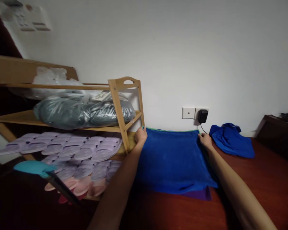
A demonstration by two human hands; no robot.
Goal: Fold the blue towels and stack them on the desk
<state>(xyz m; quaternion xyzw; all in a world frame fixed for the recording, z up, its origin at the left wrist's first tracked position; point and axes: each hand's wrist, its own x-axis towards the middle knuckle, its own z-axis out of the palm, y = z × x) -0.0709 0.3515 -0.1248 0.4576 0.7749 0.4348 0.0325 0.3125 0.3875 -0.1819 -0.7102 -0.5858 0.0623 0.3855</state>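
Note:
A blue cloth with a thin green edge is spread between my hands over the reddish-brown tabletop. My left hand pinches its far left corner, close to the wooden rack's post. At the far right corner, my right hand is closed on the same cloth. A bit of purple fabric pokes out from under the near edge. To the right of my right hand lies a crumpled blue cloth, apart from the one I hold.
On the left stands a wooden rack with plastic-wrapped bundles and lilac slippers. A turquoise-headed object leans before it. A black adapter sits in the wall socket, its cord hanging down. A dark box-like piece stands right.

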